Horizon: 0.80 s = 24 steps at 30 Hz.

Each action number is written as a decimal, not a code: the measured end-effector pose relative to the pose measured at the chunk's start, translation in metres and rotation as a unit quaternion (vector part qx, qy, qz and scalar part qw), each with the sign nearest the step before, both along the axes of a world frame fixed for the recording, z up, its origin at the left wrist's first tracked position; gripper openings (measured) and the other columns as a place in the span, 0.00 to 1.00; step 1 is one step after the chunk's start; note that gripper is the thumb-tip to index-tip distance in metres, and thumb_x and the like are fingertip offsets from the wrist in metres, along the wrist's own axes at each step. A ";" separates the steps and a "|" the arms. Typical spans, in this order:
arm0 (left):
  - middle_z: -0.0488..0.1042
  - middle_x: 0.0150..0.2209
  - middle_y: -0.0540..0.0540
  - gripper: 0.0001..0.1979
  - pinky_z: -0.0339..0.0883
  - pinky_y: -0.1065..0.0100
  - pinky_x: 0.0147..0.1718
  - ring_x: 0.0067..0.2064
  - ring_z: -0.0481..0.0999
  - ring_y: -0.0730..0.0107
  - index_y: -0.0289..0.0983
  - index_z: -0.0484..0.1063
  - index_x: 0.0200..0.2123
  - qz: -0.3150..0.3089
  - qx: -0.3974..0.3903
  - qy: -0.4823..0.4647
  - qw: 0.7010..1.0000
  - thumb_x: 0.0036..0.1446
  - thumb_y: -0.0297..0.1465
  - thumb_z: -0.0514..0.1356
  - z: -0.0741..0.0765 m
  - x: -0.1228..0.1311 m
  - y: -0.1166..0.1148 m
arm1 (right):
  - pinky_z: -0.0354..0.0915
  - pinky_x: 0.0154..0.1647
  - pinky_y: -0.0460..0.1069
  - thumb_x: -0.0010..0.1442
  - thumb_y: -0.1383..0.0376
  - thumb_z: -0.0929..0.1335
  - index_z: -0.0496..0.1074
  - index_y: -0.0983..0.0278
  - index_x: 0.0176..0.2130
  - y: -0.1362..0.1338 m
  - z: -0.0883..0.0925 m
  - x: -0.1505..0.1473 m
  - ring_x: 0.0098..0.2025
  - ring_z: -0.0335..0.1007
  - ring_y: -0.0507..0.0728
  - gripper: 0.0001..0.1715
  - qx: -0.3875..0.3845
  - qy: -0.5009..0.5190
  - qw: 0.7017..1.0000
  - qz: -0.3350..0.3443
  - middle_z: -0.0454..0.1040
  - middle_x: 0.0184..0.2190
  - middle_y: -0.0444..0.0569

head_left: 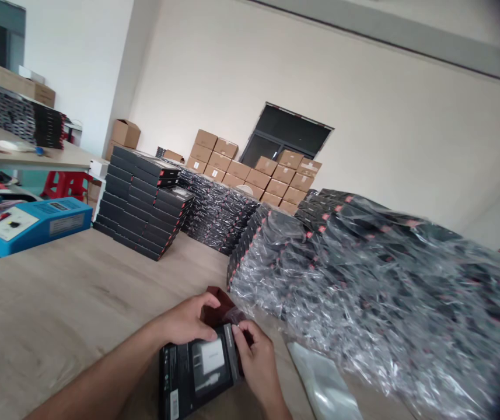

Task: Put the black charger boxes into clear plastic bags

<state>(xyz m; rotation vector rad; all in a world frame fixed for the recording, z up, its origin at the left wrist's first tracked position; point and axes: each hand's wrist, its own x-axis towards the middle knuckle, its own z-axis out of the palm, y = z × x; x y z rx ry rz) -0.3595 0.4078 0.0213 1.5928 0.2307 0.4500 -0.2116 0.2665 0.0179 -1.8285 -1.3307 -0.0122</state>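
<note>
A black printed box (184, 367), showing a picture of a white device and cable, is tilted toward me at the table's front. My left hand (188, 321) is at its upper left edge, thumb against the box and fingers curved over the far side. At the right end my right hand (256, 359) pinches the box's edge, thumb in front and fingers bent behind. Some clear plastic film (234, 315) shows between the hands at the top. Just behind the box lies a dark reddish-brown object (217, 309), partly hidden by my left fingers.
Film-wrapped black boxes (363, 280) form a large pile on the right. Bare black boxes (140, 204) are stacked at the back left, near a blue machine (52, 220). A clear plastic sleeve (322, 379) lies right of my hands. Cardboard cartons (250, 173) stand by the wall.
</note>
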 end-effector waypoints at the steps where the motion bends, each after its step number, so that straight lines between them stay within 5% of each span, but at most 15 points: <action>1: 0.73 0.43 0.47 0.27 0.65 0.69 0.38 0.39 0.73 0.69 0.36 0.66 0.47 -0.001 0.015 -0.007 1.000 0.39 0.23 0.64 0.001 0.000 -0.001 | 0.60 0.29 0.44 0.60 0.54 0.63 0.69 0.63 0.28 0.000 0.000 0.000 0.28 0.66 0.53 0.16 -0.002 -0.008 1.000 0.001 0.70 0.24 0.44; 6: 0.72 0.51 0.43 0.26 0.61 0.66 0.52 0.54 0.69 0.64 0.36 0.67 0.51 -0.035 0.046 -0.044 0.997 0.45 0.21 0.58 -0.002 0.002 -0.003 | 0.60 0.29 0.44 0.61 0.56 0.63 0.66 0.62 0.29 -0.002 0.001 -0.001 0.27 0.66 0.52 0.15 -0.001 -0.045 0.999 -0.009 0.69 0.24 0.43; 16: 0.72 0.53 0.48 0.21 0.58 0.68 0.55 0.54 0.70 0.66 0.40 0.72 0.51 0.068 0.256 0.010 0.964 0.53 0.26 0.53 -0.006 0.002 0.002 | 0.63 0.30 0.47 0.52 0.65 0.63 0.66 0.61 0.28 -0.002 0.000 0.007 0.27 0.67 0.54 0.04 0.028 -0.129 0.988 -0.086 0.71 0.25 0.45; 20: 0.74 0.50 0.49 0.20 0.62 0.69 0.52 0.50 0.73 0.67 0.41 0.72 0.50 0.086 0.240 0.014 0.967 0.56 0.27 0.51 0.000 0.001 0.001 | 0.61 0.24 0.48 0.52 0.57 0.65 0.66 0.60 0.22 -0.003 0.000 0.014 0.21 0.68 0.55 0.12 -0.011 -0.038 0.985 -0.166 0.71 0.18 0.44; 24: 0.74 0.50 0.47 0.20 0.62 0.68 0.51 0.49 0.74 0.66 0.39 0.70 0.53 0.107 0.208 0.014 0.972 0.58 0.30 0.49 0.001 0.001 0.002 | 0.58 0.17 0.48 0.50 0.53 0.66 0.65 0.60 0.19 -0.002 -0.001 0.017 0.17 0.67 0.55 0.16 -0.003 0.119 0.981 -0.155 0.70 0.14 0.43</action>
